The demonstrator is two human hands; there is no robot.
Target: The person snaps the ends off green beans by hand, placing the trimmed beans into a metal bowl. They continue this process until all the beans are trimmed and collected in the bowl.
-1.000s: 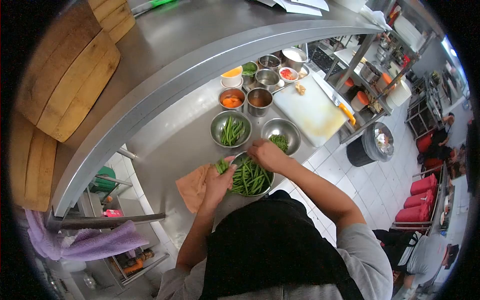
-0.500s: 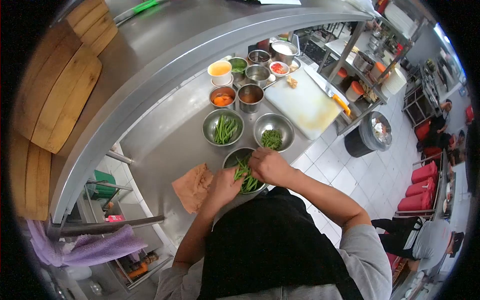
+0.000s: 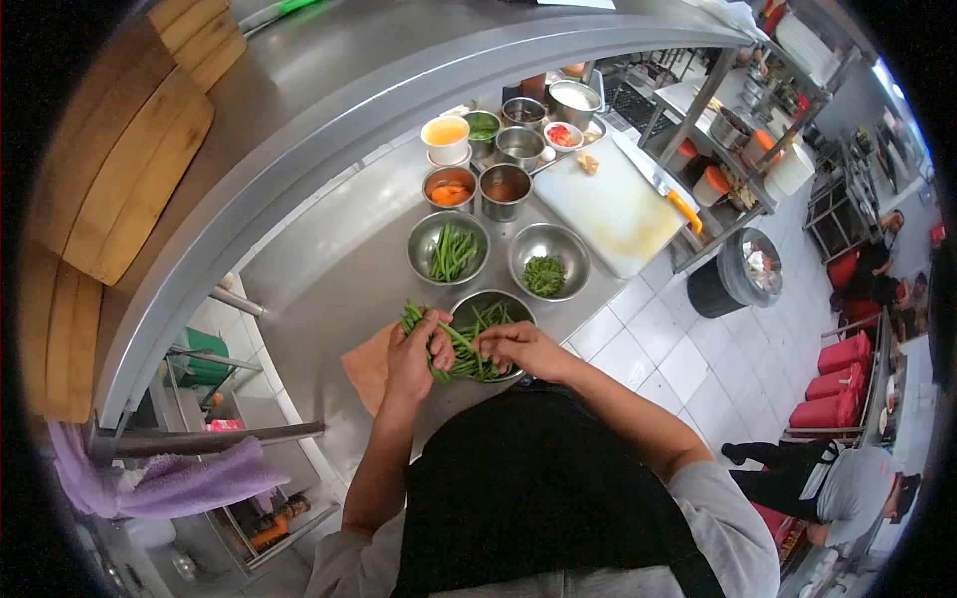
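My left hand [image 3: 411, 361] is closed around a bunch of green beans [image 3: 412, 317], just left of the nearest steel bowl [image 3: 526, 307]. More green beans [image 3: 488, 321] fill that bowl. Over its right side is my right hand [image 3: 526, 349], its fingertips pinched on a bean that stretches toward the left hand. Behind stand two more steel bowls: one [image 3: 423, 231] holds cut green beans [image 3: 454, 252], the other [image 3: 576, 251] chopped greens [image 3: 543, 276]. A brown cloth [image 3: 367, 367] lies partly under my left hand.
A white cutting board [image 3: 608, 214] carries a knife with a yellow handle [image 3: 684, 211]. Steel containers, one with orange pieces [image 3: 449, 191], stand farther back. A steel shelf edge [image 3: 329, 115] arcs overhead. A lined bin [image 3: 733, 279] and a person [image 3: 847, 483] are at right.
My left hand has lifted out of the bowl and moved left with a bunch of green beans. My right hand has shifted slightly down and stays over the bowl.
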